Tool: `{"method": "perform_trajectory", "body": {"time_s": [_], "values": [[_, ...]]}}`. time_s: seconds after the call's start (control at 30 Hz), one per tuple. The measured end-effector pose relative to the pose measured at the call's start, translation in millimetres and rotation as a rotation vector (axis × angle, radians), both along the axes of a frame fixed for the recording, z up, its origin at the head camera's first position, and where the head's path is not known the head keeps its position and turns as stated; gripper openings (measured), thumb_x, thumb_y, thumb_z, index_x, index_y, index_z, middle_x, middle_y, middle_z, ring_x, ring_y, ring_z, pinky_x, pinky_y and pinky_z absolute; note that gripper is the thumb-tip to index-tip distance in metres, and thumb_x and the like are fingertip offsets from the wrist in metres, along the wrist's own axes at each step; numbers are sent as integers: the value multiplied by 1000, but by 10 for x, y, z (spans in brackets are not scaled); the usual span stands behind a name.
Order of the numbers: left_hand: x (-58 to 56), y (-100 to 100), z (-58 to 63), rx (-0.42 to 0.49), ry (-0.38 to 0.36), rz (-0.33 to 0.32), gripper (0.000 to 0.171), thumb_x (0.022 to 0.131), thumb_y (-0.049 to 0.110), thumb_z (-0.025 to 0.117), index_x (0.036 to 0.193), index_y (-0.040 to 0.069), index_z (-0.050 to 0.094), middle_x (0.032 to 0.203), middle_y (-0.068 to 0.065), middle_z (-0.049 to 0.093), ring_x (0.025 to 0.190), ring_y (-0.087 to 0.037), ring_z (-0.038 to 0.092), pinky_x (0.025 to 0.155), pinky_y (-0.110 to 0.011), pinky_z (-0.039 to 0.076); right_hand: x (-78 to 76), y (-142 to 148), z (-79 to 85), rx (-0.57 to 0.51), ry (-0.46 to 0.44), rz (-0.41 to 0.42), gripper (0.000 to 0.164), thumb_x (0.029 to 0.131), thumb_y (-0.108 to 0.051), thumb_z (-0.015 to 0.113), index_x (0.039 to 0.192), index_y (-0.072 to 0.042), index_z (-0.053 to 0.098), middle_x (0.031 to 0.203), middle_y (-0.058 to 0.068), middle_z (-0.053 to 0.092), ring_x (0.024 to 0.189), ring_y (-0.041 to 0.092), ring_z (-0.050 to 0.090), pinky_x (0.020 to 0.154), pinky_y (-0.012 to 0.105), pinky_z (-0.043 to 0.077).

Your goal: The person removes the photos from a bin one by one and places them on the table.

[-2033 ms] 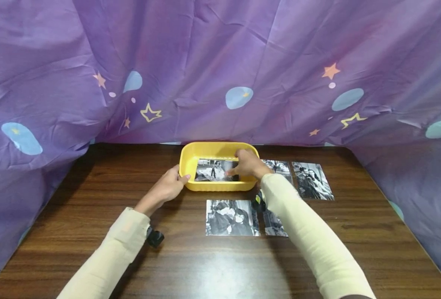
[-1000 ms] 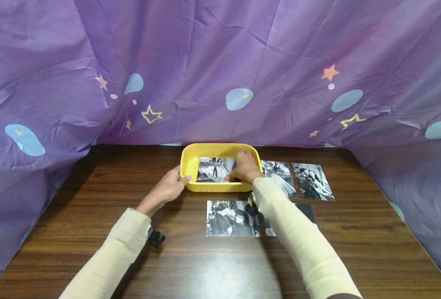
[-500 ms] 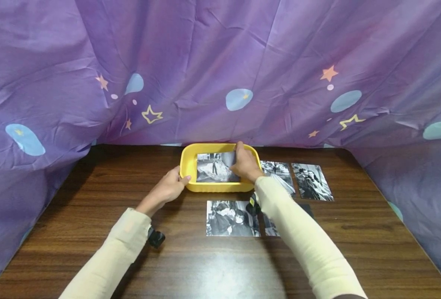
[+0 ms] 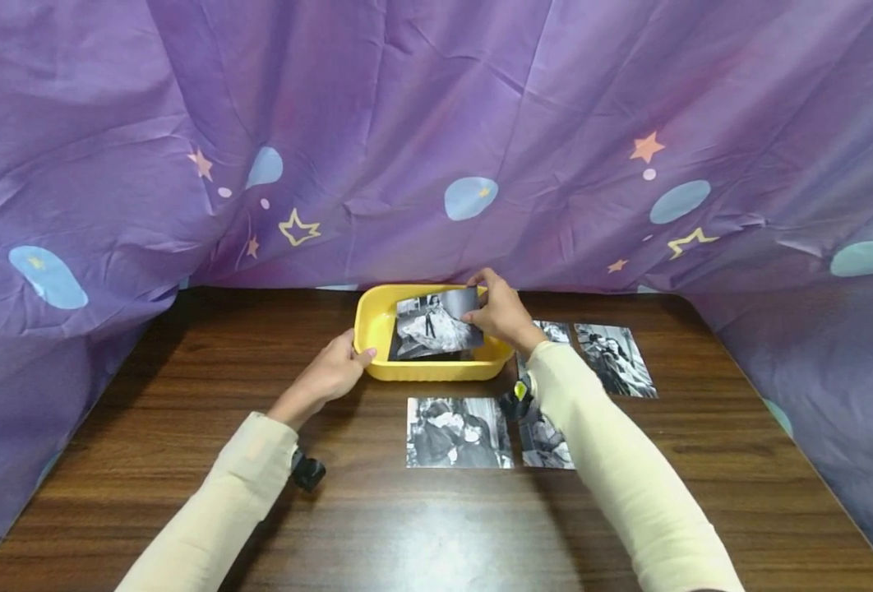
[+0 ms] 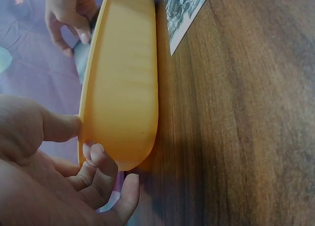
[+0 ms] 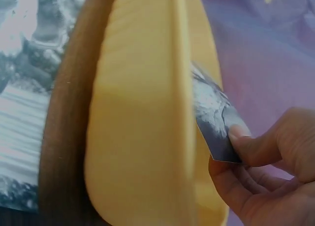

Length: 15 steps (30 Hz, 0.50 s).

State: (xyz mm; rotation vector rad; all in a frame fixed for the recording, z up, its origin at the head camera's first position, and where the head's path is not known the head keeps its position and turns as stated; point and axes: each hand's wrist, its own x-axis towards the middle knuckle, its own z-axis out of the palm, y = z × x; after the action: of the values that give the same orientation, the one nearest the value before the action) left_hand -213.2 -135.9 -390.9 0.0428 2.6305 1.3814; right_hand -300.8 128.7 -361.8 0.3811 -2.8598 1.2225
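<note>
One photo [image 4: 436, 325] raised by right hand [image 4: 503, 314], one tray [image 4: 436, 372], four flat photos [image 4: 459, 432]

We can read no text, label, brand, number or sign in any of the views.
</note>
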Motion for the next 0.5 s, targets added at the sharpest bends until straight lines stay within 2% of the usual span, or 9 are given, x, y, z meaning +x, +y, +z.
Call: {"method": "perform_trajectory", "body": {"time_s": [0.13,0.3,0.5], "values": [[4,-1,-12,4,-10,2,45,107,19,49,145,-3,43,103,-18,60,100,-28,54,93,-46,44,-3,102,80,-27,15,1,51,81,3,79,125,-1,54,98,21,63,91,32,58,79,41,50],[12,3,-10,-1,-16,11,45,107,21,50,145,-3,44,101,-17,59,99,-29,54,93,-46,44,43,258,232,-96,-20,0,51,83,6,77,127,0,52,91,17,60,83,26,56,69,33,50],[3,5,1,-5,-2,7,46,107,20,49,146,-4,42,100,-16,59,100,-29,53,94,-46,43,135,557,421,-127,-31,3,53,85,6,76,130,1,49,96,24,67,78,20,60,65,27,50]]}}
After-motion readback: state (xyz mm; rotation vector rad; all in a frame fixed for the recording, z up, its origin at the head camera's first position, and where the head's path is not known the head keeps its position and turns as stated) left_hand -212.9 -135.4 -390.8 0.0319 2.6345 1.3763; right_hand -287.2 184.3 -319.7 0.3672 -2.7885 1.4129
